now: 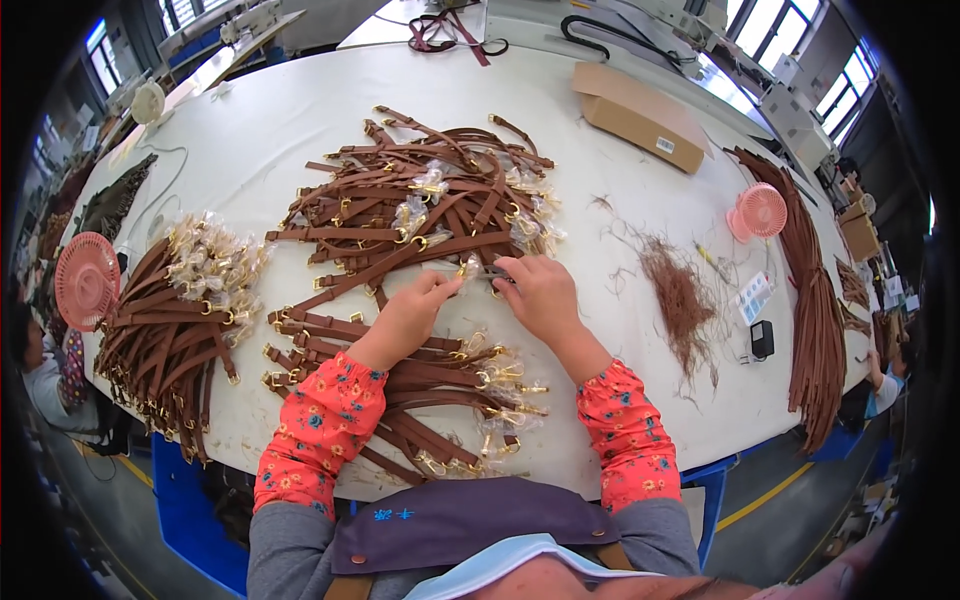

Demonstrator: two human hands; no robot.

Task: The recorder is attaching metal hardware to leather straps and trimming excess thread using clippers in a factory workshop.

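Note:
My left hand [412, 308] is closed on the end of a brown strap, pinching it by its gold-coloured clasp [467, 267], which is partly wrapped in clear plastic. Facing it, my right hand [543, 298] is closed round a small dark metal tool [494, 271] whose tip points at the clasp. Most of that tool is hidden by my fingers. Just beyond both hands lies a loose heap of brown straps [400, 190] with gold buckles and plastic-wrapped clasps. Nearer to me, under my left forearm, spreads another group of brown straps [420, 395].
A bundle of straps [165, 335] lies at left beside a pink fan [87, 281]. At right are brown thread scraps [675, 295], a small black box [762, 339], another pink fan [758, 211] and long brown strips [815, 330]. A cardboard box [640, 125] stands far right on the white table [250, 130].

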